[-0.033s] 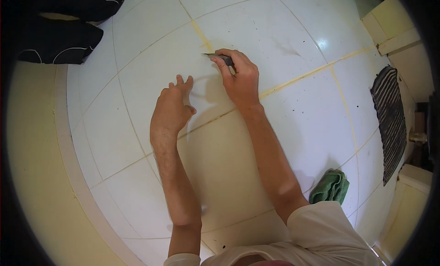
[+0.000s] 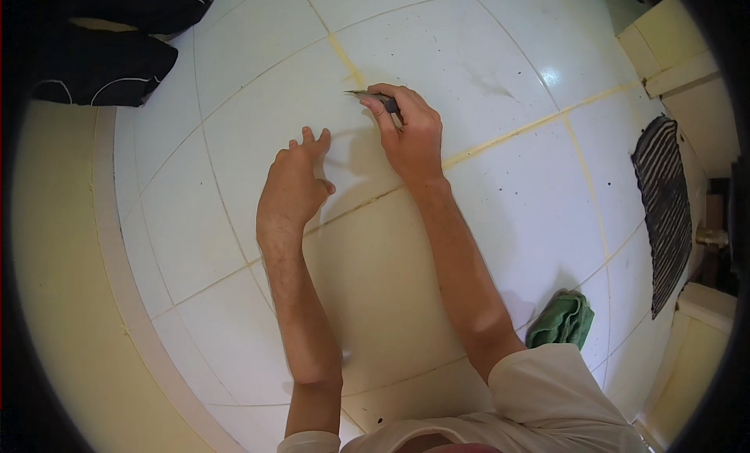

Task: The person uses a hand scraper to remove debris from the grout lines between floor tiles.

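Observation:
My right hand (image 2: pixel 416 137) grips a small tool with a dark grey handle (image 2: pixel 391 105) and a thin, pointed metal blade, perhaps a small knife. The blade points left, close to the lower end of a yellow grout line (image 2: pixel 345 56) between white floor tiles. Whether the tip touches the floor, I cannot tell. To the left and nearer to me, my left hand (image 2: pixel 289 183) is over the tiles with its fingers spread and nothing in it.
A folded green cloth (image 2: pixel 561 320) lies by my right elbow. Farther right is a black-and-white striped mat (image 2: pixel 664 215) beside cream-coloured furniture (image 2: pixel 687 117). Dark cloth items (image 2: pixel 101 66) lie at the upper left, near a yellowish wall (image 2: pixel 58 242). Dark crumbs dot the tiles.

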A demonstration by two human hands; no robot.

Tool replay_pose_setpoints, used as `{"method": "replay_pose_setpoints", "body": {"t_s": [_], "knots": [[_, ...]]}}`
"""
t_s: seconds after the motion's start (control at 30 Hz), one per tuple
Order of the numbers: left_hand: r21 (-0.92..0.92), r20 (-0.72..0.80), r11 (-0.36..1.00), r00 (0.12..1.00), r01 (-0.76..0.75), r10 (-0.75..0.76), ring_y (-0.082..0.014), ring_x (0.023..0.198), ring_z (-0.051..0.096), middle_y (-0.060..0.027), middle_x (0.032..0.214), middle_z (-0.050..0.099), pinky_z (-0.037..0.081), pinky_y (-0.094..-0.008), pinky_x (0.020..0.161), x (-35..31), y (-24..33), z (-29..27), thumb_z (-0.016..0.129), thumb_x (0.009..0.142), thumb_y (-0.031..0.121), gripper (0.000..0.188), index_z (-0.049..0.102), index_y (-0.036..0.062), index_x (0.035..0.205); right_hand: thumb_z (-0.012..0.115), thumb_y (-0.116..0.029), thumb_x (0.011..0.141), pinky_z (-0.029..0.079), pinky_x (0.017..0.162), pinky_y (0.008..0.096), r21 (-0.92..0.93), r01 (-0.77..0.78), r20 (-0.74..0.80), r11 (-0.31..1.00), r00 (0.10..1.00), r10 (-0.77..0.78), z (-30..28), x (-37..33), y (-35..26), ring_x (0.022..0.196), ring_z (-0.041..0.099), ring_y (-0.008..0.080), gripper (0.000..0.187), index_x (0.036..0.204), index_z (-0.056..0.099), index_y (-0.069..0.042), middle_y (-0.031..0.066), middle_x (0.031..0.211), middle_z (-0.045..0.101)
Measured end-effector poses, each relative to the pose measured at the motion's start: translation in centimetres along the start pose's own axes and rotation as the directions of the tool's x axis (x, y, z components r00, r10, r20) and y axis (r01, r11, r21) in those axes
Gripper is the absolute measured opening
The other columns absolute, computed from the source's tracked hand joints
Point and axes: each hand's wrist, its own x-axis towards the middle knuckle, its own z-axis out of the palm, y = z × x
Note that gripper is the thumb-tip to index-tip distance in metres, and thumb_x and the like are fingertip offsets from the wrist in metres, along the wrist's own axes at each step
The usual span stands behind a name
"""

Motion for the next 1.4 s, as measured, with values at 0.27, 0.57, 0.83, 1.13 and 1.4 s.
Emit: {"method": "replay_pose_setpoints", "body": {"t_s": [0.27, 0.57, 0.83, 1.13, 1.4], "knots": [[-0.019, -0.064, 1.0, 0.998, -0.024, 0.023, -0.0395, 0.137, 0.05, -0.0136, 0.152, 0.05, 0.048, -0.0442, 0.111, 0.0, -0.9, 1.0, 0.083, 0.064, -0.003, 0.087, 0.057, 0.0178, 0.144, 0.077, -0.018, 0.09, 0.054, 0.063, 0.0348, -0.017, 0.001, 0.057, 1.0, 0.998, 0.0, -0.1, -0.2, 0.0, 0.075, 0.068, 0.0222, 0.017, 0.101, 0.073, -0.006, 0.0074, 0.088, 0.073], [-0.1, -0.053, 0.994, 0.997, 0.043, -0.049, -0.0338, 0.142, 0.045, -0.01, 0.155, 0.048, 0.045, -0.0429, 0.114, -0.3, -0.6, 0.8, 0.08, 0.068, -0.005, 0.086, 0.055, 0.0202, 0.146, 0.076, -0.017, 0.092, 0.054, 0.063, 0.0347, -0.007, -0.072, 0.099, 0.997, 0.992, 0.072, -0.4, -0.1, -0.9, 0.074, 0.069, 0.0218, 0.015, 0.101, 0.072, -0.006, 0.0077, 0.088, 0.073], [-0.079, -0.031, 0.995, 0.997, 0.065, -0.067, -0.0316, 0.14, 0.047, -0.007, 0.157, 0.047, 0.044, -0.0416, 0.115, -0.2, -0.7, 1.0, 0.081, 0.069, -0.003, 0.09, 0.05, 0.0218, 0.15, 0.075, -0.019, 0.093, 0.053, 0.063, 0.034, 0.021, -0.12, 0.095, 0.993, 0.989, 0.118, -0.4, 0.0, -0.4, 0.073, 0.069, 0.0209, 0.015, 0.1, 0.072, -0.006, 0.0078, 0.083, 0.071], [-0.087, -0.056, 0.995, 0.997, 0.044, -0.049, -0.0332, 0.141, 0.047, -0.0078, 0.157, 0.046, 0.043, -0.0414, 0.117, 0.1, -1.5, 1.7, 0.081, 0.068, -0.006, 0.091, 0.051, 0.0217, 0.15, 0.076, -0.022, 0.092, 0.052, 0.061, 0.0359, 0.013, -0.17, 0.104, 0.985, 0.98, 0.167, -0.4, -0.1, -0.6, 0.072, 0.068, 0.0219, 0.019, 0.103, 0.073, -0.007, 0.0084, 0.083, 0.069], [-0.096, -0.059, 0.995, 0.998, 0.02, -0.026, -0.0342, 0.141, 0.046, -0.008, 0.157, 0.046, 0.042, -0.0422, 0.117, 0.2, -1.8, 1.9, 0.081, 0.068, -0.005, 0.091, 0.051, 0.022, 0.149, 0.079, -0.025, 0.089, 0.051, 0.058, 0.0352, -0.024, -0.082, 0.132, 0.996, 0.988, 0.084, 0.0, -0.4, 0.0, 0.07, 0.066, 0.0212, 0.023, 0.104, 0.074, -0.009, 0.0076, 0.078, 0.065]]}}
